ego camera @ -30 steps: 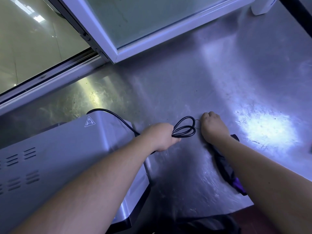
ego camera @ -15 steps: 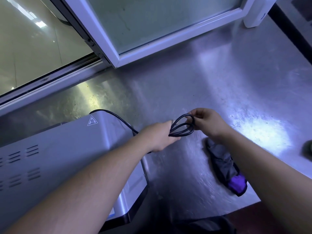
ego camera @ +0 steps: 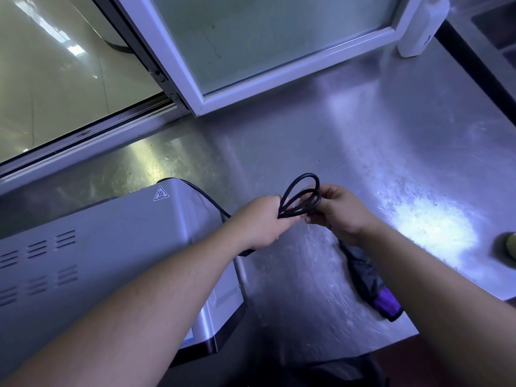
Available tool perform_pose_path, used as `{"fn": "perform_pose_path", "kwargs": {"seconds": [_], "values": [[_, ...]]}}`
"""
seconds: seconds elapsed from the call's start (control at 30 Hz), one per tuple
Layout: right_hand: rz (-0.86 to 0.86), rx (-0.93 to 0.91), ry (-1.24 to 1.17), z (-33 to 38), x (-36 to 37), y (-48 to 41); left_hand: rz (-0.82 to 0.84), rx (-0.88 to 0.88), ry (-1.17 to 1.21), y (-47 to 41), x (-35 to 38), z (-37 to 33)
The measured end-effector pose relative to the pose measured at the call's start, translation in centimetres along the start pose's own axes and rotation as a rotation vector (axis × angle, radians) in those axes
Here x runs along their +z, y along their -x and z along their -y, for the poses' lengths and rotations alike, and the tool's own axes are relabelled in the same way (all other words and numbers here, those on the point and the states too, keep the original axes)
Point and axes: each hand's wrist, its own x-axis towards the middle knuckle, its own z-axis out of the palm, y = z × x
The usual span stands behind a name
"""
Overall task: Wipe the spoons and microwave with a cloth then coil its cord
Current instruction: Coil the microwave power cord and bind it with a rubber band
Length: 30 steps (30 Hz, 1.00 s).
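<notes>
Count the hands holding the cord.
2. The left hand grips the cord where its loops meet, beside the microwave. The right hand pinches the loops' far end, above the cloth.

Dim, bluish pic. Big white glare on the metal counter (ego camera: 435,230), right side. Edges bend & look soft.

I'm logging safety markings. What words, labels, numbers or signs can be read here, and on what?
No readable words or numbers.
Warning triangle with wavy heat lines, no text: on the microwave casing.
Blue mark on the white container: too blurred to read.
</notes>
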Motion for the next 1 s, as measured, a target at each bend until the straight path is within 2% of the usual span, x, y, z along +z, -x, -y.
{"fn": "perform_pose_path", "kwargs": {"seconds": [0.23,0.4,0.57,0.87,1.0], "values": [[-0.070,0.160,-0.192,0.6,-0.9,0.0,0.046,0.044,-0.205,0.3,-0.2,0.2],[-0.130,0.168,-0.159,2.2,-2.2,-0.2,0.109,0.060,-0.397,0.4,-0.6,0.7],[-0.109,0.161,-0.057,4.4,-2.1,0.4,0.158,0.071,-0.561,0.8,-0.7,0.0],[-0.044,0.063,0.207,6.2,-0.6,3.0,0.200,-0.049,-0.419,-0.4,-1.5,-1.4],[-0.010,0.028,0.219,5.5,0.3,4.2,0.199,-0.101,-0.483,-0.6,-1.3,-1.7]]}}
